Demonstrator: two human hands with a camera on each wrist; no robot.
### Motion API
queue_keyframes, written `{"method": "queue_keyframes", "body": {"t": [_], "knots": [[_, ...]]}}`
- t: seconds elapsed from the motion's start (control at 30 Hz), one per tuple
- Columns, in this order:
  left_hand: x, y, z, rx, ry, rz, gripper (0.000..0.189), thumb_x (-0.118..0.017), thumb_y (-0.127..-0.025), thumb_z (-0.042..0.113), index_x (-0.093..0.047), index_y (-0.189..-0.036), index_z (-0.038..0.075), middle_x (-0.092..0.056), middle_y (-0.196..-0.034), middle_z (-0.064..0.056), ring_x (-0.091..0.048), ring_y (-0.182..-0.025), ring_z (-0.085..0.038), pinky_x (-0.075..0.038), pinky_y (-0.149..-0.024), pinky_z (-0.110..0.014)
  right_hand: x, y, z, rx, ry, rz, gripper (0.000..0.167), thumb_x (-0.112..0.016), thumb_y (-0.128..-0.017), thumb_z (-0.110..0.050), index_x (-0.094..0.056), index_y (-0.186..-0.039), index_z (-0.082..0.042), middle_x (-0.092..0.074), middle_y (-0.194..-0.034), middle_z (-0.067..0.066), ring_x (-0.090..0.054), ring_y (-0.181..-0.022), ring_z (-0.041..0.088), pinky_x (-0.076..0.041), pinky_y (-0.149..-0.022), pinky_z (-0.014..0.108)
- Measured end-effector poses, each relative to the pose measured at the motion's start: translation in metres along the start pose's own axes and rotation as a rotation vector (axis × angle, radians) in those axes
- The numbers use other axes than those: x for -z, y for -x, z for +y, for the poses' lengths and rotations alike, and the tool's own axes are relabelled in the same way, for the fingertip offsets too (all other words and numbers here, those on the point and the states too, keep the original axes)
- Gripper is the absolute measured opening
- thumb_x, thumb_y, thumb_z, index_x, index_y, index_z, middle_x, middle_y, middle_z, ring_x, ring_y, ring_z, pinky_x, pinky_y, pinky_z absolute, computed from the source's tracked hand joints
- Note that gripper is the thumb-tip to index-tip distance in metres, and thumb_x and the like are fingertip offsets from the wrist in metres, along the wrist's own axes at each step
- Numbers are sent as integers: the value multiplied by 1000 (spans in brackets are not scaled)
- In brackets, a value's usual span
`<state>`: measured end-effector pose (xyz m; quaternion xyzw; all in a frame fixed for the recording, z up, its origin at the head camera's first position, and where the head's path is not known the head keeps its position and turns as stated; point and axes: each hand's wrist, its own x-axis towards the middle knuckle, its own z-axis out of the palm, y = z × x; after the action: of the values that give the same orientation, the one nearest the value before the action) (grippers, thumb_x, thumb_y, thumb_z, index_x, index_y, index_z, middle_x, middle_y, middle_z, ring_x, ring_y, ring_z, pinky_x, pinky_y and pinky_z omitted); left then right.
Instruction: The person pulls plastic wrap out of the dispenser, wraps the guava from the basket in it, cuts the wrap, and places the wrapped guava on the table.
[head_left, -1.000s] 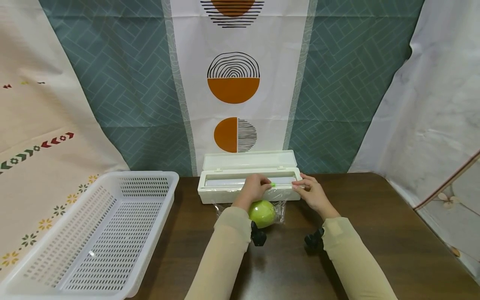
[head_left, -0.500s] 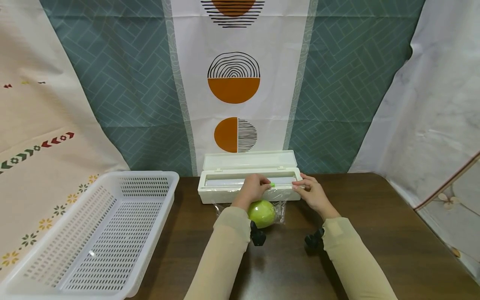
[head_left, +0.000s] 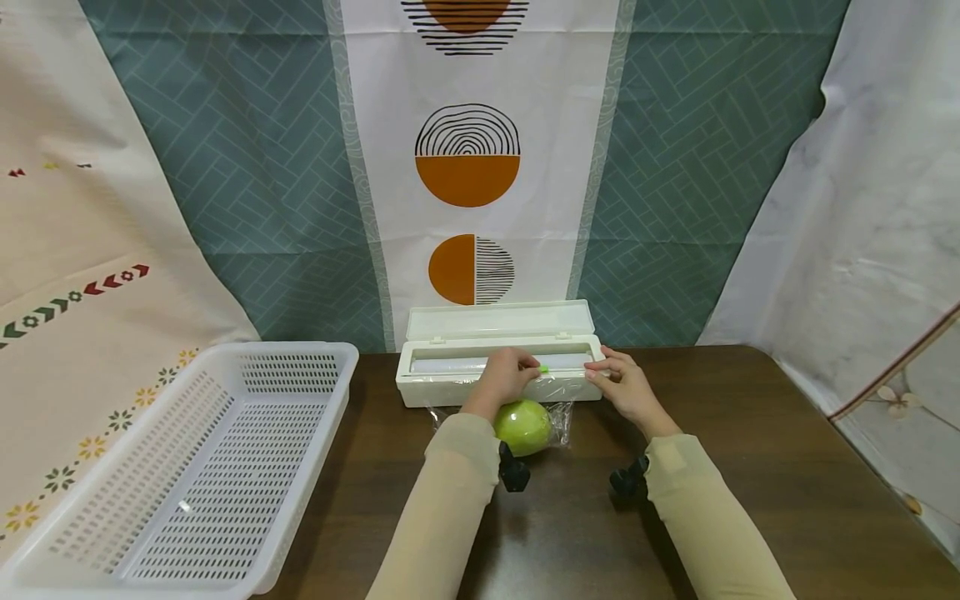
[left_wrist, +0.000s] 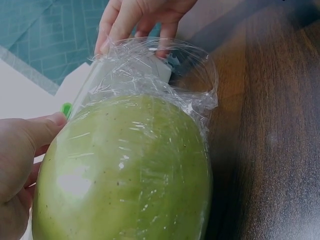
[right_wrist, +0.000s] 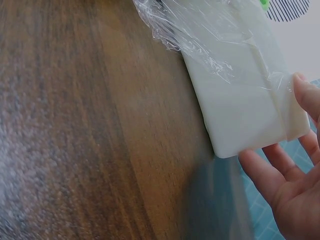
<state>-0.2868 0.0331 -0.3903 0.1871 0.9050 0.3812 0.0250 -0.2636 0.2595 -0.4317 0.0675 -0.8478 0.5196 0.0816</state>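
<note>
A white cling film dispenser box (head_left: pixel 431 392) stands at the back of the table, its lid (head_left: pixel 501 319) raised and a roll showing inside. My left hand (head_left: pixel 504 379) pinches the small green slide cutter (head_left: pixel 544 368) on the box's front edge. My right hand (head_left: pixel 628 392) grips the right end of the box; in the right wrist view its thumb and fingers (right_wrist: pixel 262 172) touch that end. In front of the box sits a smooth green fruit (head_left: pixel 525 429) with small specks. Clear cling film (left_wrist: pixel 145 65) covers it and runs up over the box's front.
On the left is a large white perforated basket (head_left: pixel 307 492). The table (head_left: pixel 570 542) is dark brown wood. A patterned cloth (head_left: pixel 300 167) hangs right behind the box. A light cloth (head_left: pixel 862 250) borders the table on the right.
My left hand and the green slide cutter have shifted very slightly left along the box. My right hand, the box and the fruit look the same as before.
</note>
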Motion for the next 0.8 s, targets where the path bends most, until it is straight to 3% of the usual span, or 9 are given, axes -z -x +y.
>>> {"method": "queue_keyframes", "body": {"t": [0.3,0.8], "knots": [[0,0,-1,22,-1,-7,20,-61,-93,19,-70,-107,8,-69,-101,-6,-62,-91,-18,-51,-77,-28,0,-2,2,-11,11,-3,36,-62,-92,-19,-63,-116,8,-30,-148,22,-56,-109,38,-50,-71,21],[2,1,-2,8,-11,-1,19,-60,-93,17,-71,-105,7,-69,-99,-7,-63,-90,-20,-51,-76,-29,-1,-1,4,-3,-4,-10,35,-62,-92,-18,-63,-115,7,-29,-148,21,-56,-108,39,-54,-76,29]]}}
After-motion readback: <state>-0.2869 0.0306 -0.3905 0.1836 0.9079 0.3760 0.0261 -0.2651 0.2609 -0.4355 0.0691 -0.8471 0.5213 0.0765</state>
